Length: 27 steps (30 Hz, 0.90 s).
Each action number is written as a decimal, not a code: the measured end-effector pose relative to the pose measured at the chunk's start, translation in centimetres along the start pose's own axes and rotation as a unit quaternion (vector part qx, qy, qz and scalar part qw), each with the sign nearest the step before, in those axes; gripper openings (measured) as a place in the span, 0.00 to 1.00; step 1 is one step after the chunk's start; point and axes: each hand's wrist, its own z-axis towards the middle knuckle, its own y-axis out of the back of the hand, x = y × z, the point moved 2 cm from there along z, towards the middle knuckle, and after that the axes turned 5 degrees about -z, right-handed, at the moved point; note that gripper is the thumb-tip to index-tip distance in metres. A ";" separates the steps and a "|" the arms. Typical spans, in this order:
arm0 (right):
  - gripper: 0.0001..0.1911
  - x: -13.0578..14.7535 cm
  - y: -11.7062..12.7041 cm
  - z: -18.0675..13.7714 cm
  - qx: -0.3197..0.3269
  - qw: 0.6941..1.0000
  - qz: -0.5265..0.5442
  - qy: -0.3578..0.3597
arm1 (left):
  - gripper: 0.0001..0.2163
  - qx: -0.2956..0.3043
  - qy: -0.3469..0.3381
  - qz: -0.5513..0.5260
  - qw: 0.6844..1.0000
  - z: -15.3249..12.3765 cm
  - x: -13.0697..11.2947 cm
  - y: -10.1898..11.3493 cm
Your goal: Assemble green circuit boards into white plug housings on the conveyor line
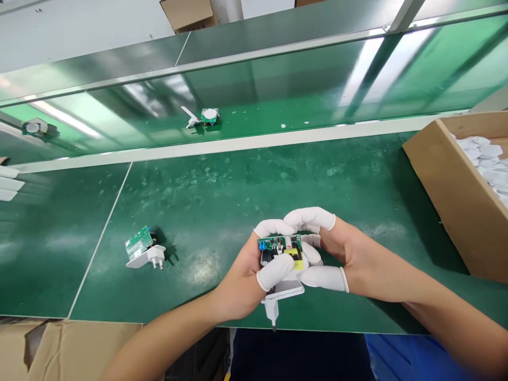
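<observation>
Close to the table's front edge, both hands hold a circuit board carrying blue, black and yellow components. My left hand grips it from the left, thumb across the front and fingers behind. From the right, my right hand closes its fingertips and thumb around the same board. White finger cots cover the fingertips of both hands. Just below the board hangs a white plug housing, its pins pointing down; how it joins the board is hidden by the fingers.
Another board with a white plug housing lies left on the green table. At right stands a cardboard box of white pieces. Beyond a pale strip sits a similar board with a white part.
</observation>
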 end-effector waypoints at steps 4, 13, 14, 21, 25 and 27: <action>0.25 0.0 -0.1 0.1 0.003 1.000 0.006 0.008 | 0.12 -0.021 0.002 -0.001 1.000 0.1 0.0 -0.2; 0.31 -1.2 -1.6 0.6 -0.018 1.000 0.008 -0.011 | 0.14 -0.049 0.012 0.042 0.998 0.2 1.0 0.0; 0.35 -1.3 -1.8 0.7 -0.023 1.000 0.000 -0.007 | 0.15 -0.056 0.025 0.050 0.997 0.2 1.2 0.0; 0.44 -0.7 -1.3 0.2 -0.142 0.945 -0.242 0.168 | 0.15 -0.102 0.103 -0.132 0.981 1.1 0.7 0.3; 0.23 -0.1 -0.5 0.2 -0.132 0.876 -0.386 0.257 | 0.19 -0.052 0.130 -0.212 0.967 1.3 -0.3 0.1; 0.15 -0.3 -0.2 0.3 -0.129 0.869 -0.387 0.281 | 0.20 -0.018 0.134 -0.223 0.966 1.3 -0.5 -0.1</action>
